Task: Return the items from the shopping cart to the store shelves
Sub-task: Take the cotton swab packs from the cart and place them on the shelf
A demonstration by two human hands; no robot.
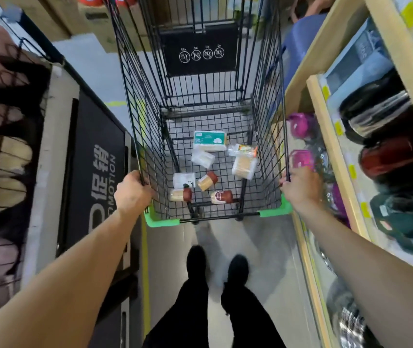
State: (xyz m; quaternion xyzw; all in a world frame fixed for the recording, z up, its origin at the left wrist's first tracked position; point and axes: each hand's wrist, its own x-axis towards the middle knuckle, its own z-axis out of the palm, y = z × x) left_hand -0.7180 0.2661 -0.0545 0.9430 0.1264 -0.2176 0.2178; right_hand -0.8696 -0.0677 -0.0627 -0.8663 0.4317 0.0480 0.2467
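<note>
Far left of frame: net bin (1, 136) holding pink and beige soft goods, black mesh over them. Next to it, a black promo sign panel (94, 177) with white lettering, low against the aisle floor.

Left hand (132, 194) at centre-left, fingers curled around the wire rim at the near left corner of the shopping cart (137, 116), just above the green corner bumper (161, 221). Closed grip on the rim, nothing else in that hand.

Cart runs up the middle of the frame, black wire, child-seat flap with white warning icons at the top centre. Items lie loose on the cart floor, lower middle: three small jars with reddish-brown caps (206, 181) on their sides near the close end, a white box (184, 180) touching the left ones, a clear plastic pack (202, 158) above that, a green-and-white tissue pack (209, 140) furthest up, and a bag of light sticks (244, 165) with an orange-labelled clear packet just above it on the right side. Labels too blurred to read.

Below the cart, bottom centre: black trousers and black shoes on grey floor.

Right hand (301, 188) at centre-right, fingers wrapped on the cart's near right rim, closed grip.

Right edge: wooden store shelves (331, 136) with yellow price tags, pink containers low, dark and red bags higher, all motion-blurred.
</note>
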